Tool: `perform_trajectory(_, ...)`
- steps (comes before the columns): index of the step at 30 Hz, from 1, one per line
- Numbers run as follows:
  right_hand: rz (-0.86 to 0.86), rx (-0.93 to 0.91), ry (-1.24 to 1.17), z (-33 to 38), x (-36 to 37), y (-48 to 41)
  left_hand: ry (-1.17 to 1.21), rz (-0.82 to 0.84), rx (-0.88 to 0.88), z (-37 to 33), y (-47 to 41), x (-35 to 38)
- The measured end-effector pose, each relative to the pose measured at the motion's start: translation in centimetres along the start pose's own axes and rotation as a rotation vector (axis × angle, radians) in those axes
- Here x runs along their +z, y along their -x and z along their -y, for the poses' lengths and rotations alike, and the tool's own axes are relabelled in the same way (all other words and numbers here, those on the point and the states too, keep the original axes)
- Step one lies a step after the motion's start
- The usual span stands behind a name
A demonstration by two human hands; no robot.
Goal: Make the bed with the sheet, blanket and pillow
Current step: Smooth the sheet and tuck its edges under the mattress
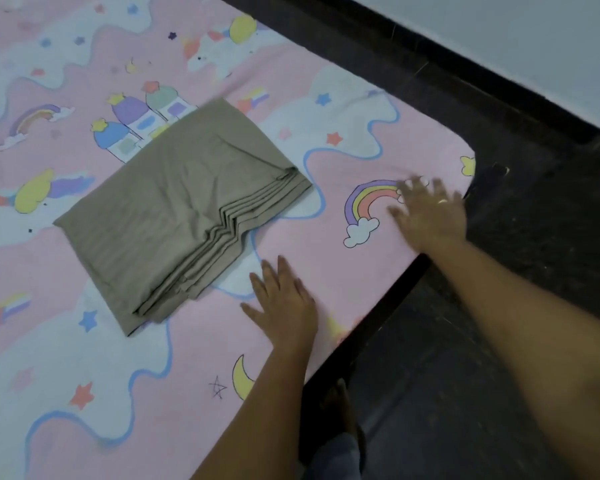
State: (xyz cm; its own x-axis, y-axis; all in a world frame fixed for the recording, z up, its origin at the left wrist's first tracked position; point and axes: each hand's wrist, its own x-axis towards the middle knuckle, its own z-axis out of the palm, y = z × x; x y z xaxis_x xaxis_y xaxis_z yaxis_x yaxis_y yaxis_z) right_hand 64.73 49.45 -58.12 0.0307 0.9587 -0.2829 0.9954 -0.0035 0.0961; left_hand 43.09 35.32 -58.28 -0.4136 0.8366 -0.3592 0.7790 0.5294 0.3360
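A pink sheet (326,265) printed with rainbows, stars and unicorns covers the mattress and lies flat. A folded olive-brown blanket (174,209) rests on it near the middle. My left hand (284,303) lies flat on the sheet, fingers spread, just right of the blanket's folded edge. My right hand (430,213) is blurred, with open fingers, flat on the sheet near the bed's corner, beside a printed rainbow. A ring shows on one finger. No pillow is in view.
The dark bed frame edge (371,327) runs diagonally along the mattress side. A dark floor (499,306) lies to the right. A pale wall or furniture panel (534,39) stands at the upper right. My foot (340,403) is on the floor beside the bed.
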Motion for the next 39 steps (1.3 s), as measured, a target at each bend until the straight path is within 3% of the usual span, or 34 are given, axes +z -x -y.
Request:
perform_trajectory(3,-0.033,0.063,-0.114,1.9,-1.3,-2.2,-0.012,0.023,0.027,-2.6,-2.2,0.0)
perform_trajectory(5,-0.044,-0.193,-0.203,6.0,-1.6,-2.1,-0.007,0.056,0.020,-4.6,-3.9,-0.1)
perform_trajectory(7,0.058,-0.522,-0.141,9.5,-0.9,-0.4,0.007,0.089,0.002,-6.2,-5.3,-0.2)
perform_trajectory(9,0.061,-0.616,-0.090,9.4,-0.2,-0.7,0.007,0.094,-0.017,-7.5,-6.2,-0.1)
perform_trajectory(12,0.033,-0.500,-0.123,4.3,-0.6,-5.3,-0.044,0.058,-0.005,-8.5,-7.1,0.6)
perform_trajectory(15,-0.062,-0.258,-0.081,-1.8,-1.1,-10.0,-0.034,0.059,0.016,-10.3,-7.8,1.2)
perform_trajectory(18,-0.023,-0.070,-0.100,-6.0,-2.3,-13.4,-0.043,0.082,0.006,-12.6,-8.6,1.5)
perform_trajectory(21,0.124,0.113,-0.412,-7.7,-3.3,-16.2,-0.048,0.115,0.023,-15.0,-9.7,1.7)
perform_trajectory(25,0.502,0.359,-0.982,-8.7,-4.5,-19.9,-0.040,0.100,-0.008,-18.5,-11.7,2.5)
perform_trajectory(28,0.752,0.352,-1.185,-9.5,-5.0,-22.2,-0.018,0.025,-0.107,-22.4,-13.1,3.9)
perform_trajectory(31,0.881,0.271,-1.142,-10.2,-3.5,-23.9,-0.005,-0.120,-0.280,-27.1,-14.4,6.2)
perform_trajectory(35,0.931,0.210,-0.923,-10.2,-1.5,-25.3,-0.016,-0.112,-0.354,-32.4,-16.1,8.0)
perform_trajectory(39,0.832,0.184,-0.951,-9.8,-0.8,-26.3,-0.042,-0.166,-0.315,-34.8,-16.4,9.1)
